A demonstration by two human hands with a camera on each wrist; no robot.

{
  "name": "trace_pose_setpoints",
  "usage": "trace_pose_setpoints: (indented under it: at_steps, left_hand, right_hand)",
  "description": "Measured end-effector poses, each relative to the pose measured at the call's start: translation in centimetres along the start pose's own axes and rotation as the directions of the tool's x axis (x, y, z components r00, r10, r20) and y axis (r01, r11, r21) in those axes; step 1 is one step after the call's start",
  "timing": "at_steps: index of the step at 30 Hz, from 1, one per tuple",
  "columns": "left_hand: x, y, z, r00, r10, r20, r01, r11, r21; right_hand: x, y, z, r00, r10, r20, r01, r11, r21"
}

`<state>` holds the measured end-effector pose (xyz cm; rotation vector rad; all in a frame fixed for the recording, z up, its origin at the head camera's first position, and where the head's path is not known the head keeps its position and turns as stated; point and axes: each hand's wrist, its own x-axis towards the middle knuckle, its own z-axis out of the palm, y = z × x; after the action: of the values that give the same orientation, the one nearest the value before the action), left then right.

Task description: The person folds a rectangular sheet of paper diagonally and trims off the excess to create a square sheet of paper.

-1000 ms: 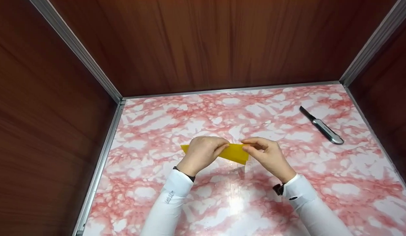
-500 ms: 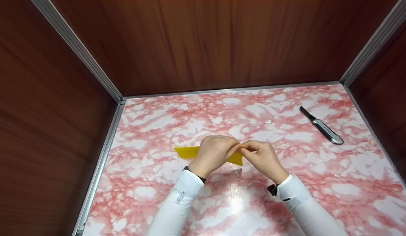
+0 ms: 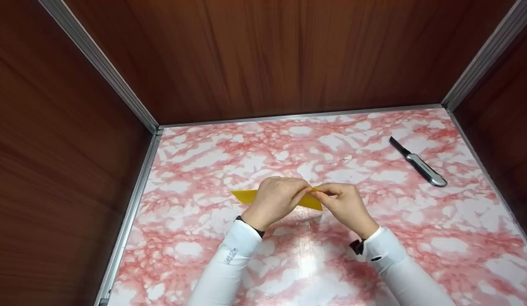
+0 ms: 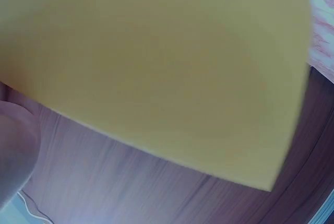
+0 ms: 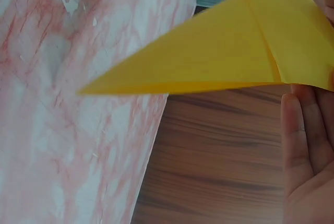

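A folded sheet of yellow paper is held between both hands in the head view, its pointed end showing left of the left hand. My left hand pinches its upper edge and covers its middle. Close beside it, the right hand pinches the same edge between thumb and fingers. Blurred yellow paper fills much of the left wrist view. In the right wrist view the paper shows a sharp tip and a crease, with fingers below its lower edge.
A utility knife lies at the right rear of the pink-and-white marbled table, its dark blade toward the far side. Brown wood-grain panels with metal edging stand along the back and sides.
The left hand has slid right along the paper and now meets the right hand at the upper edge. More of the paper's left end shows than a second ago.
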<state>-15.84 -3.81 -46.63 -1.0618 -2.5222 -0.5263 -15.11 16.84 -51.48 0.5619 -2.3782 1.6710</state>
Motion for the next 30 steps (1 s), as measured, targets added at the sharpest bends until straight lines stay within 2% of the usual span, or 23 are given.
trace_pose_setpoints:
  at_steps: [9, 14, 17, 23, 24, 30]
  left_hand:
    - [-0.5, -0.6, -0.5, 0.999, -0.046, 0.007, 0.046, 0.999, -0.02]
    - [-1.0, -1.1, -0.8, 0.997, -0.072, 0.01, 0.072, 0.997, -0.038]
    - [-1.2, -1.2, -0.9, 0.997, -0.077, 0.013, 0.078, 0.996, -0.035]
    - [-1.1, -1.2, -1.0, 0.997, -0.062, 0.034, 0.063, 0.998, -0.012]
    - [-1.1, -1.2, -1.0, 0.998, -0.057, 0.034, 0.058, 0.998, -0.007]
    - [-1.1, -1.1, -1.0, 0.998, -0.04, 0.042, 0.041, 0.999, -0.022]
  right_hand:
    - [0.0, -3.3, -0.7, 0.999, 0.044, -0.019, -0.044, 0.999, 0.022]
    - [-0.1, -4.0, -1.1, 0.997, 0.065, -0.032, -0.064, 0.998, 0.021]
    - [-0.1, -3.4, -1.1, 0.997, 0.076, -0.024, -0.076, 0.997, 0.019]
    - [0.1, -0.7, -0.7, 0.99, 0.124, 0.072, -0.128, 0.99, 0.051]
    - [0.2, -0.8, -0.6, 0.988, 0.127, 0.083, -0.131, 0.99, 0.056]
    - [0.5, -1.2, -0.6, 0.996, 0.069, 0.061, -0.074, 0.994, 0.087]
